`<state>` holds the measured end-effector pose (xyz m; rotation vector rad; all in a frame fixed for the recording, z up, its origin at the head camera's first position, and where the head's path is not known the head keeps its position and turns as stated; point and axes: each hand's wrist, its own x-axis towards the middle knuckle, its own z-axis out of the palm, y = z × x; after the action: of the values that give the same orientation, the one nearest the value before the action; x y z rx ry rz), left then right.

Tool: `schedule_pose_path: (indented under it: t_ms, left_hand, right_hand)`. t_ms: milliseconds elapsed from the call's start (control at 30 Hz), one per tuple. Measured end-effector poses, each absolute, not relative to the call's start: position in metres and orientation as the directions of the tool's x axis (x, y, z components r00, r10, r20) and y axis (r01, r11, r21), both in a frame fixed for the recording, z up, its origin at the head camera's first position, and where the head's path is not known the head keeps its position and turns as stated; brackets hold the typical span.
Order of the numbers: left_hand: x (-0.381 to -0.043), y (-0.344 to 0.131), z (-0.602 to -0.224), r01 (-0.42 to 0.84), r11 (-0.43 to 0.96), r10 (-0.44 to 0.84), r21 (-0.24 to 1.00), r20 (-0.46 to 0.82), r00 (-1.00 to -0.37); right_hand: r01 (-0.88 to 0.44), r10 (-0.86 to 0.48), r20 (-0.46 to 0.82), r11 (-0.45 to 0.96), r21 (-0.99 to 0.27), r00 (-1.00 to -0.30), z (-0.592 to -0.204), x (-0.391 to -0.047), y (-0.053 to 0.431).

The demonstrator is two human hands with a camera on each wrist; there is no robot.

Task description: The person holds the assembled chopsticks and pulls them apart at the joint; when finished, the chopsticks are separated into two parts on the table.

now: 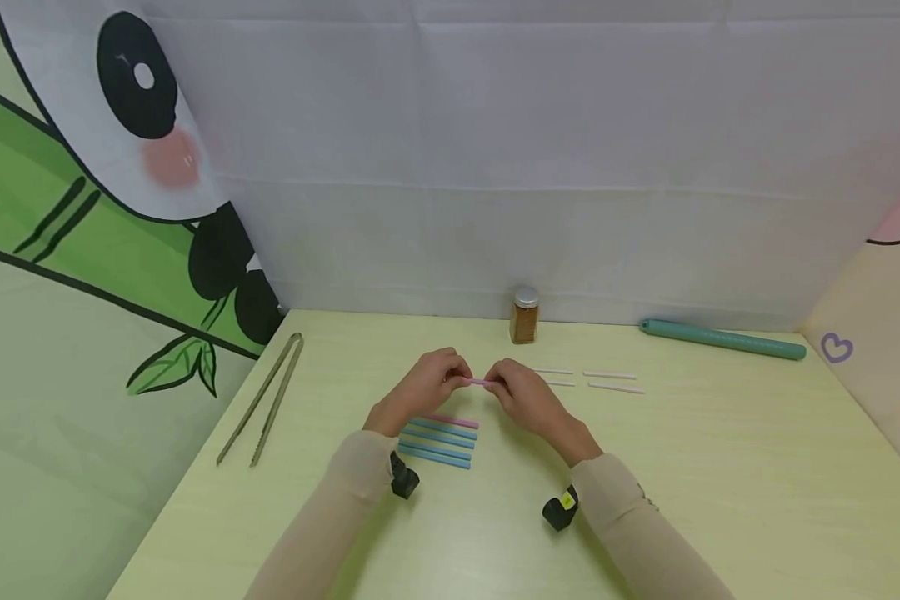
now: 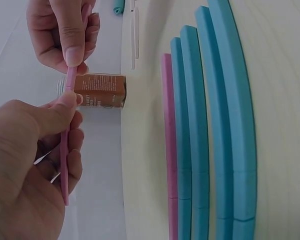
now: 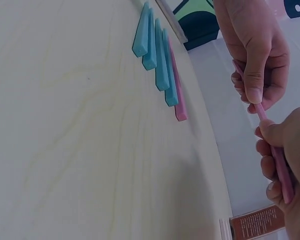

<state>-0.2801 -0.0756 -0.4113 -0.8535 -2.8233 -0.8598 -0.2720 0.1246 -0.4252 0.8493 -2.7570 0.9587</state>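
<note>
A thin pink stick is held up above the table between both hands. My left hand pinches one part of it between thumb and fingers, and my right hand pinches the other part close by. In the left wrist view, the lower length of this pink stick runs down past the left fingers, and a fine line crosses it between the two thumbs. Below the left hand, another pink stick lies beside several blue sticks, roughly parallel. The left wrist view shows thin seam lines across them.
Several thin pale sticks lie right of the right hand. Behind the hands stands a small jar with a silver lid and brown label. Metal tongs rest at the left, and a teal cylinder lies along the back right edge.
</note>
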Motion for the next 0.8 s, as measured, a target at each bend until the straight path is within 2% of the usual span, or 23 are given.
schedule_pose_path:
  t_ms: [433, 800]
  left_hand:
    - [-0.285, -0.072, -0.411, 0.581, 0.661, 0.529, 0.475, 0.253, -0.81]
    - [-0.285, -0.068, -0.411, 0.585, 0.649, 0.525, 0.486, 0.27, -0.807]
  right_hand:
    - [-0.553, -0.448, 0.325, 0.641, -0.532, -0.833, -0.429, -0.267, 0.132]
    - [-0.541, -0.441, 0.315, 0.642, -0.543, -0.84, -0.426, -0.263, 0.135]
